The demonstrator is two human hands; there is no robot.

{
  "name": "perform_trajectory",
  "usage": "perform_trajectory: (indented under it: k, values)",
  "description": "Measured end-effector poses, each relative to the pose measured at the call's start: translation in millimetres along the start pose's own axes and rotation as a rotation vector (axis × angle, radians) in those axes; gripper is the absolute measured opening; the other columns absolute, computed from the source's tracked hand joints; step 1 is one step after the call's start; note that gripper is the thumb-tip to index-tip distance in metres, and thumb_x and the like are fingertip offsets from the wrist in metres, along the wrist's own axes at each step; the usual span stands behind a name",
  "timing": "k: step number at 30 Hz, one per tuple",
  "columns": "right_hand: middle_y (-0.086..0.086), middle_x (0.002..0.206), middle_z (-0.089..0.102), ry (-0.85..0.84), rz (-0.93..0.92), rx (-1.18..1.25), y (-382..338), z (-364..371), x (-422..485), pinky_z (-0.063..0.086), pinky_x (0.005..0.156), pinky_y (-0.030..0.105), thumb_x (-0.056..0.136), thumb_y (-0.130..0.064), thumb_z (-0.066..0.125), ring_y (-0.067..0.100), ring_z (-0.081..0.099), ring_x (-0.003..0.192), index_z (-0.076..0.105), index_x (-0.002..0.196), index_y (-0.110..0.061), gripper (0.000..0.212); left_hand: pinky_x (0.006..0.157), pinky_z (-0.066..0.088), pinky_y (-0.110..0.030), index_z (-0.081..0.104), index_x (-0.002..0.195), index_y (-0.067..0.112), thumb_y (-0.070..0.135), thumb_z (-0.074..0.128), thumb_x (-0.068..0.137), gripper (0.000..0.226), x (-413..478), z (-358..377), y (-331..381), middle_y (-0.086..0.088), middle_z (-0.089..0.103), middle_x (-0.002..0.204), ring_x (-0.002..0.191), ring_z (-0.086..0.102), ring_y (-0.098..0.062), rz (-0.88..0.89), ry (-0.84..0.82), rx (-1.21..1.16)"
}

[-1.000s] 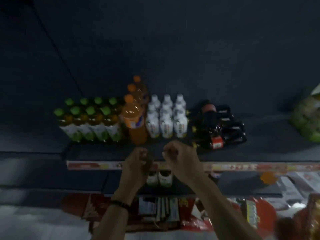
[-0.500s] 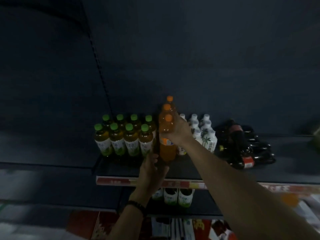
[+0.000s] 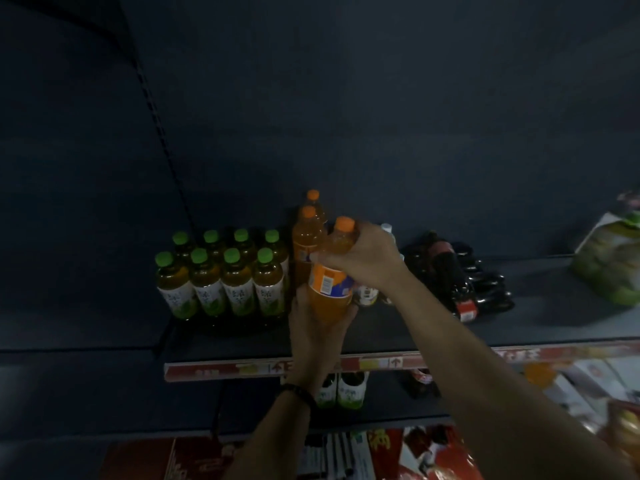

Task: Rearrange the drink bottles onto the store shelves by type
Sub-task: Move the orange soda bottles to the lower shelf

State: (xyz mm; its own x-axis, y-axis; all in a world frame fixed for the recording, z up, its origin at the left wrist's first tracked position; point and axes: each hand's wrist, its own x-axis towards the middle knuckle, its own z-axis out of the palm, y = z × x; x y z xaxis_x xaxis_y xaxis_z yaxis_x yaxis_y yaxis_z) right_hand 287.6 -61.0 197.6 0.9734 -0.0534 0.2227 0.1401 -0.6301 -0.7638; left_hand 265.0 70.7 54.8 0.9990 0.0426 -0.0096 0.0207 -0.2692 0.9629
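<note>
Both my hands hold a large orange soda bottle point(image 3: 330, 282) tilted to the right, above the front of the dark shelf point(image 3: 398, 327). My right hand point(image 3: 367, 259) wraps its neck and shoulder. My left hand point(image 3: 311, 323) cups its base from below. Two more orange soda bottles point(image 3: 306, 233) stand upright just behind it. Several green-capped tea bottles point(image 3: 221, 275) stand in rows to the left. White bottles point(image 3: 388, 233) are mostly hidden behind my right hand. Dark cola bottles point(image 3: 460, 275) sit to the right, some lying down.
A green package point(image 3: 613, 258) rests at the shelf's far right. A red price strip point(image 3: 381, 363) runs along the shelf edge. On the lower shelf stand green-labelled bottles point(image 3: 343, 389) and a dark bottle point(image 3: 417, 381). Boxed goods point(image 3: 415, 452) fill the bottom.
My hands rose from the shelf edge to the front orange soda bottle and took hold of it. It now leans right, away from the two behind it. The view moved closer.
</note>
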Motion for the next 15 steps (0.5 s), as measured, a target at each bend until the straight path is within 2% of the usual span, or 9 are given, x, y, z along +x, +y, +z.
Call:
perform_trajectory:
  k: [2, 4, 7, 8, 10, 12, 14, 15]
  values:
    - [-0.015, 0.099, 0.079, -0.113, 0.070, 0.099, 0.8, -19.2, -5.2, 0.062, 0.090, 0.030, 0.084, -0.062, 0.079, 0.002, 0.075, 0.094, 0.073, 0.106, -0.035, 0.035, 0.093, 0.061, -0.060, 0.052, 0.137, 0.047, 0.049, 0.092, 0.073, 0.076, -12.6, -6.6, 15.3, 0.005, 0.071, 0.127, 0.114, 0.071, -0.019, 0.011, -0.168, -0.158]
    - [-0.010, 0.111, 0.080, -0.217, 0.137, 0.275, 7.5, -38.9, -14.5, 0.061, 0.101, 0.039, 0.093, -0.052, 0.076, 0.006, 0.077, 0.102, 0.073, 0.119, -0.030, 0.034, 0.096, 0.060, -0.049, 0.061, 0.131, 0.044, 0.031, 0.088, 0.084, 0.055, -21.9, -13.7, 27.9, 0.006, 0.075, 0.123, 0.115, 0.073, -0.018, 0.003, -0.367, -0.266]
    - [-0.001, 0.125, 0.077, -0.299, 0.189, 0.467, 31.8, -55.1, -31.5, 0.056, 0.107, 0.047, 0.092, -0.042, 0.076, 0.019, 0.074, 0.118, 0.067, 0.135, -0.025, 0.047, 0.098, 0.058, -0.046, 0.076, 0.111, 0.049, 0.034, 0.084, 0.085, 0.031, -35.4, -22.9, 48.0, 0.005, 0.079, 0.117, 0.113, 0.075, -0.019, -0.115, -0.642, -0.397]
    - [0.002, 0.128, 0.076, -0.305, 0.191, 0.530, 39.6, -57.2, -38.7, 0.055, 0.107, 0.049, 0.089, -0.041, 0.078, 0.024, 0.072, 0.121, 0.066, 0.138, -0.025, 0.053, 0.094, 0.060, -0.045, 0.079, 0.109, 0.043, 0.039, 0.088, 0.080, 0.031, -38.6, -23.9, 51.5, 0.000, 0.080, 0.115, 0.109, 0.076, -0.021, -0.153, -0.737, -0.464]
    - [0.008, 0.132, 0.074, -0.260, 0.199, 0.633, 53.4, -57.6, -52.2, 0.055, 0.105, 0.053, 0.086, -0.037, 0.083, 0.032, 0.071, 0.123, 0.065, 0.141, -0.025, 0.058, 0.088, 0.063, -0.042, 0.077, 0.118, 0.026, 0.043, 0.097, 0.064, 0.060, -41.5, -19.0, 53.5, -0.012, 0.078, 0.115, 0.106, 0.076, -0.028, -0.230, -0.887, -0.550]
    - [0.007, 0.125, 0.077, -0.136, 0.208, 0.630, 57.4, -60.9, -67.1, 0.059, 0.095, 0.046, 0.087, -0.027, 0.085, 0.030, 0.075, 0.116, 0.070, 0.135, -0.022, 0.050, 0.088, 0.064, -0.045, 0.073, 0.126, 0.020, 0.037, 0.097, 0.064, 0.068, -44.9, -14.0, 56.7, -0.016, 0.076, 0.118, 0.106, 0.076, -0.034, -0.282, -0.980, -0.578]
    - [0.003, 0.111, 0.082, 0.019, 0.264, 0.572, 53.7, -68.3, -81.9, 0.060, 0.085, 0.038, 0.085, -0.022, 0.088, 0.021, 0.080, 0.102, 0.074, 0.126, -0.020, 0.043, 0.092, 0.060, -0.047, 0.068, 0.134, 0.028, 0.038, 0.095, 0.072, 0.068, -54.9, -2.0, 60.8, -0.006, 0.076, 0.124, 0.113, 0.074, -0.028, -0.270, -0.938, -0.486]
    - [0.001, 0.105, 0.083, 0.094, 0.308, 0.552, 54.8, -72.0, -89.2, 0.060, 0.082, 0.037, 0.081, -0.025, 0.091, 0.019, 0.081, 0.096, 0.075, 0.122, -0.019, 0.045, 0.092, 0.059, -0.043, 0.064, 0.134, 0.038, 0.039, 0.094, 0.073, 0.068, -61.4, 9.4, 58.0, 0.006, 0.077, 0.123, 0.113, 0.074, -0.018, -0.196, -0.900, -0.381]
